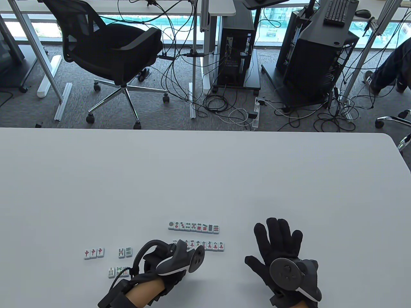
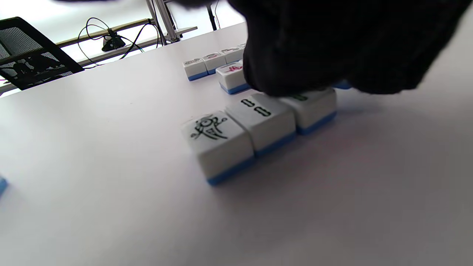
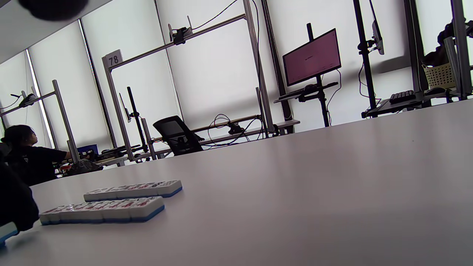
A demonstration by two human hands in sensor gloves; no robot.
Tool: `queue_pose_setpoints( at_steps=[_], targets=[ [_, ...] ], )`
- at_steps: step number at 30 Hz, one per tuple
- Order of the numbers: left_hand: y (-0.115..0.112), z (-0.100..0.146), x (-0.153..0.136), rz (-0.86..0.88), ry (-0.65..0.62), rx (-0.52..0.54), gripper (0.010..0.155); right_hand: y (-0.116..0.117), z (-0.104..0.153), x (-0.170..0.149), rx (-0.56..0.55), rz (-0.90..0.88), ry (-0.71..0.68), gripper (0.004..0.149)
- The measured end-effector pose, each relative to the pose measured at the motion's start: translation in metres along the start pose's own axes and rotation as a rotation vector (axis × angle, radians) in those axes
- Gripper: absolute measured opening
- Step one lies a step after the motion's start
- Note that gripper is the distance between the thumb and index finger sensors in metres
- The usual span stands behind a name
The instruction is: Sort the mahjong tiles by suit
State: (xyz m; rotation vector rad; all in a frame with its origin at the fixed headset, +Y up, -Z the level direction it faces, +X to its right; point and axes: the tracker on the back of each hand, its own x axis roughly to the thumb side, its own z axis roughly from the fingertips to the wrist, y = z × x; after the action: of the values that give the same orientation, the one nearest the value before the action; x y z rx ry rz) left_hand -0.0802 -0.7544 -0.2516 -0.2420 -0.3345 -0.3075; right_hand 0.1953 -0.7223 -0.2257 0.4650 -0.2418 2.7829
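Tiles (image 1: 193,226) lie in rows on the desk (image 1: 205,179); left hand (image 1: 167,263) presses fingertips onto three tiles (image 2: 258,125), grip unclear; right hand (image 1: 282,253) rests flat, splayed, empty.

Two black-gloved hands: left (image 1: 167,263), right (image 1: 282,253). White blue-backed mahjong tiles in five groups: upper-centre row of eight circle tiles (image 1: 193,226); beneath it a red-character row (image 1: 210,246), six tiles visible, others hidden; three red-dragon tiles (image 1: 93,252) lower left; two bamboo tiles (image 1: 125,252); three bamboo tiles (image 1: 118,272) below.
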Motion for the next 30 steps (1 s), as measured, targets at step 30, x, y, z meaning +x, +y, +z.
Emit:
queue_pose_setpoints(
  at_steps=[30],
  targets=[
    [-0.033,0.034,-0.14,-0.015,0.348,-0.082,0.062,0.001,0.0,0.0,0.013,0.02,0.008,0.083]
  ],
)
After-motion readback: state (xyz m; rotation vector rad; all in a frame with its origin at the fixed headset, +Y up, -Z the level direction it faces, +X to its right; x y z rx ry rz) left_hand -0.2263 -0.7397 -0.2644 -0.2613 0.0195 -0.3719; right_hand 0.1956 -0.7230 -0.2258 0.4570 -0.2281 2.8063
